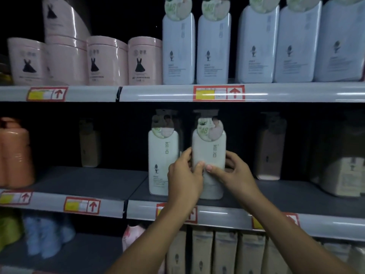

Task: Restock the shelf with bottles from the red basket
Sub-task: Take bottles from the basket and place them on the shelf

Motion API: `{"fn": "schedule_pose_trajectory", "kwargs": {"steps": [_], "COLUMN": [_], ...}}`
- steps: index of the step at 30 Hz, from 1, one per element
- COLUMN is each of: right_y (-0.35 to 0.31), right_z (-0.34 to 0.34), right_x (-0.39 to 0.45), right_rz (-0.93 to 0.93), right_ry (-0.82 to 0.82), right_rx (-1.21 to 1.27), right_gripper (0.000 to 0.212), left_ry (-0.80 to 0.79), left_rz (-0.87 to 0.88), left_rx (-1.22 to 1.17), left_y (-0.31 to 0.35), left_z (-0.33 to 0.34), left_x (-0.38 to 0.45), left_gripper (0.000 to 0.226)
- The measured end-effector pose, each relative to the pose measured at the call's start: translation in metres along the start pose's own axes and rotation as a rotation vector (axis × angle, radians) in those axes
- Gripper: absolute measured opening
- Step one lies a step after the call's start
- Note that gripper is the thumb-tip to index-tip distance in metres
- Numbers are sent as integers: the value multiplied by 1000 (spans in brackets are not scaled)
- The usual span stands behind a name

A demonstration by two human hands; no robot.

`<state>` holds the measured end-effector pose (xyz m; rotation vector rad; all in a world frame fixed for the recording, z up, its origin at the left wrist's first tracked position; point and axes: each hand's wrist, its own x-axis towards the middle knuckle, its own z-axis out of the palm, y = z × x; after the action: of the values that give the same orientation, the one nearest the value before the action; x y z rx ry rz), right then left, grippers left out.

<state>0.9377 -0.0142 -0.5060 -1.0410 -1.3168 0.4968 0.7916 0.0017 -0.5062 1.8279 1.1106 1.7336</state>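
A cream bottle (209, 149) with a round paper tag at its neck stands at the front of the middle shelf (276, 196). Both of my hands are wrapped around its lower half: my left hand (184, 175) on its left side, my right hand (231, 171) on its right side, thumbs meeting on the front. A second identical cream bottle (162, 155) stands upright just to its left, close beside it. The red basket is out of view.
Darker bottles (269, 147) stand deeper on the middle shelf, orange bottles (13, 153) at far left. Pink jars (106, 60) and white bottles (215, 50) fill the shelf above. Beige cartons (225, 254) line the shelf below. Bare shelf (88, 180) lies left of the bottles.
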Motion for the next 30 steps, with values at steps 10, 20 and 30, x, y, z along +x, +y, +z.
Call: {"fn": "schedule_pose_trajectory", "kwargs": {"steps": [10,20,30], "right_y": [7,7,17], "right_z": [3,-6,5], "right_x": [-2,-31,-42], "right_rz": [41,36,-51], "right_ry": [36,153,224], "right_rx": [-114,-371,-606], "right_gripper": [51,67,23], "left_ry": [-63,-244,-416], "left_rz": [20,182,296], "left_rx": [118,292,438], "left_y": [-10,-5,-21], "left_z": [5,-22,-11], "left_x": [-16,-56,-64], "left_gripper": [68,58,56]}}
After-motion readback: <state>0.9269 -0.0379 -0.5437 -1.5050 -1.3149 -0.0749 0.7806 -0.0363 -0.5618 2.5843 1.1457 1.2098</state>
